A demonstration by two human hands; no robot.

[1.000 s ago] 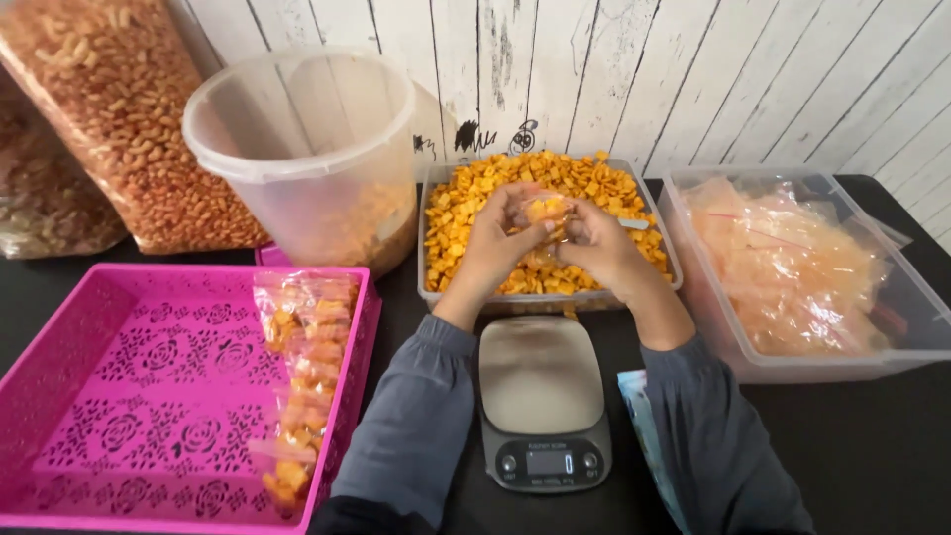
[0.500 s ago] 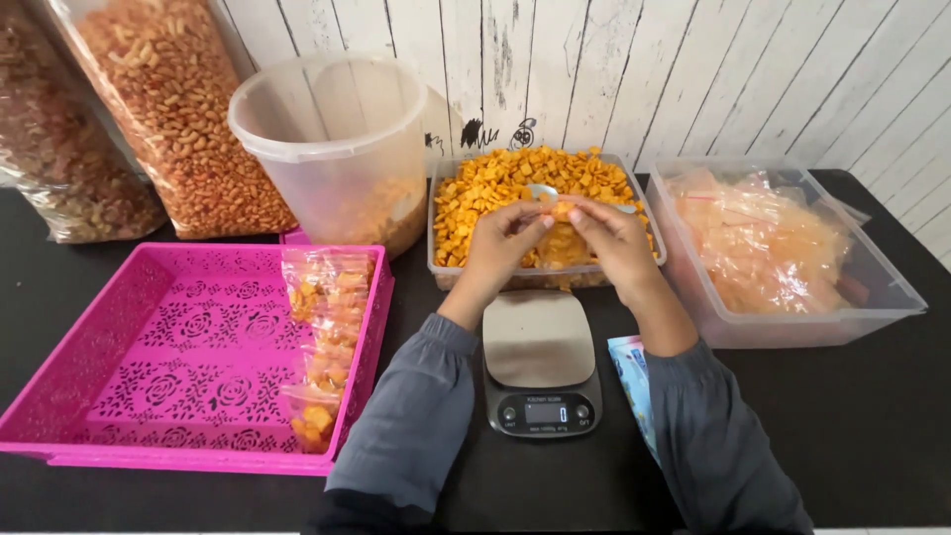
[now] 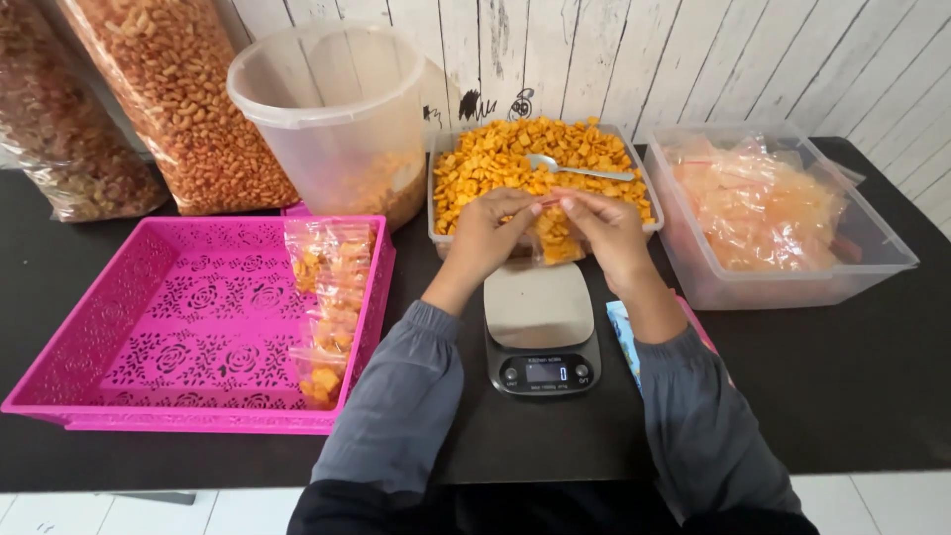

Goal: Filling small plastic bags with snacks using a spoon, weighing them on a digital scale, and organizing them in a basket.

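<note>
Orange crackers fill the small bag (image 3: 553,238) that both your hands, left (image 3: 487,235) and right (image 3: 606,233), pinch by its top edge, just above the scale (image 3: 540,327) on the surface (image 3: 842,396).

Both hands, left hand (image 3: 492,233) and right hand (image 3: 606,230), pinch the top of a small clear bag of orange crackers (image 3: 553,238) above the grey kitchen scale (image 3: 540,327). At 12 o'clock lies the cracker tub (image 3: 444,228), with a spoon (image 3: 578,168); at 9 o'clock, the pink tray (image 3: 119,297).
</note>
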